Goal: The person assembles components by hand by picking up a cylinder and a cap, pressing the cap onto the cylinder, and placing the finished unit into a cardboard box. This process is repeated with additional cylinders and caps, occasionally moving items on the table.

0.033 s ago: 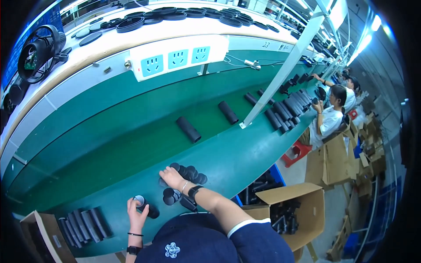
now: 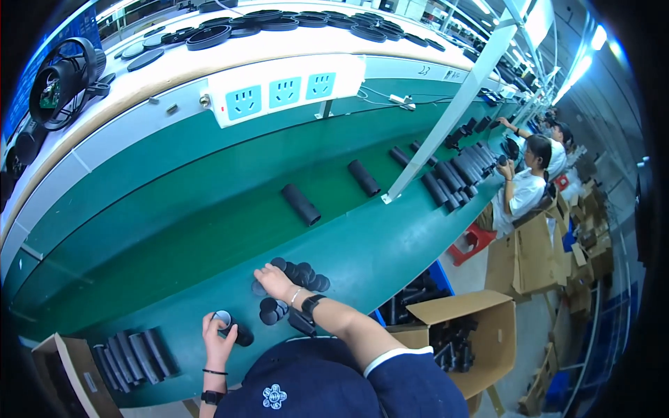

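My left hand is wrapped round a short black tube close to the bench's near edge. The tube lies tilted, its pale open end showing by my fingertips. Further right, my right hand reaches over the bench with its fingers bent together at a black disc, mostly hidden beneath them. A pile of thin black round discs touches that hand's far side. Between my hands stands a black round-topped piece, with more discs against it. Another dark part lies partly under my right wrist.
Several black tubes lie in a row at left, beside a cardboard box. Two tubes rest further back. An open carton of black parts stands right. A slanted metal post rises from the bench; co-workers sit beyond.
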`<act>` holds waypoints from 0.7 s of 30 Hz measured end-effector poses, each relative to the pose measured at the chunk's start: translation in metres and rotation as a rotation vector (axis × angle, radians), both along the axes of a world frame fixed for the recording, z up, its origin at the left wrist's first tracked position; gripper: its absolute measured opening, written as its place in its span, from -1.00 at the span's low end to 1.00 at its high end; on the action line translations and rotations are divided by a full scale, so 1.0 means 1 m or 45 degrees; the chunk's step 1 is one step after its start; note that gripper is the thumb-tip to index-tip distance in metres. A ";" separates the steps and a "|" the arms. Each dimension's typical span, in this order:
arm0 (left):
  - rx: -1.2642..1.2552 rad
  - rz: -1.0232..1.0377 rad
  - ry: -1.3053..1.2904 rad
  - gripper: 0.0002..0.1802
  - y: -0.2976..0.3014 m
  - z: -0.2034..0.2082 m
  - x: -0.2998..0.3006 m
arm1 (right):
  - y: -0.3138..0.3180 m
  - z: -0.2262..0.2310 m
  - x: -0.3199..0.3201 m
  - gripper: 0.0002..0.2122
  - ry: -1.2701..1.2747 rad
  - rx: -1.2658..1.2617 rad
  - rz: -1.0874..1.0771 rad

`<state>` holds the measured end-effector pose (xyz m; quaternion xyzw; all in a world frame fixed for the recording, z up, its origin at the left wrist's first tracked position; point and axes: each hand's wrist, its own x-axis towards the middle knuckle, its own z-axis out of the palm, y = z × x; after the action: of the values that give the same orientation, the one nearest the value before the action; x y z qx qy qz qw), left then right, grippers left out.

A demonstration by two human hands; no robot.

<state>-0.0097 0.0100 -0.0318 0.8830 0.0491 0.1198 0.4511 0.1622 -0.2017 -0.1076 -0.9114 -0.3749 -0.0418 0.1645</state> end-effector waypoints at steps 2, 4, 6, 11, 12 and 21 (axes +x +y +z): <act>0.028 -0.070 -0.081 -0.62 0.001 0.006 0.000 | -0.003 0.005 -0.002 -0.83 0.257 0.303 -0.080; 0.079 -0.081 -0.072 -0.63 0.000 0.011 -0.003 | -0.005 0.018 -0.011 -0.82 0.334 0.503 -0.139; 0.112 -0.105 -0.044 -0.66 0.003 0.010 -0.004 | -0.011 0.030 -0.017 -0.79 0.562 0.704 -0.269; 0.145 -0.170 0.022 -0.63 0.007 0.010 -0.003 | -0.009 0.045 -0.033 -0.81 0.982 1.023 -0.335; -0.266 -0.007 -0.005 -0.54 -0.001 0.007 -0.003 | -0.008 0.051 -0.035 -0.81 1.138 1.103 -0.397; -1.054 -0.390 0.315 -0.33 0.002 0.016 0.025 | -0.014 0.088 -0.046 -0.80 1.329 1.419 -0.432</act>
<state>0.0149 0.0118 -0.0160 0.6331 0.0151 -0.0843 0.7693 0.1166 -0.2152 -0.0197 -0.6409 -0.0283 0.1855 0.7443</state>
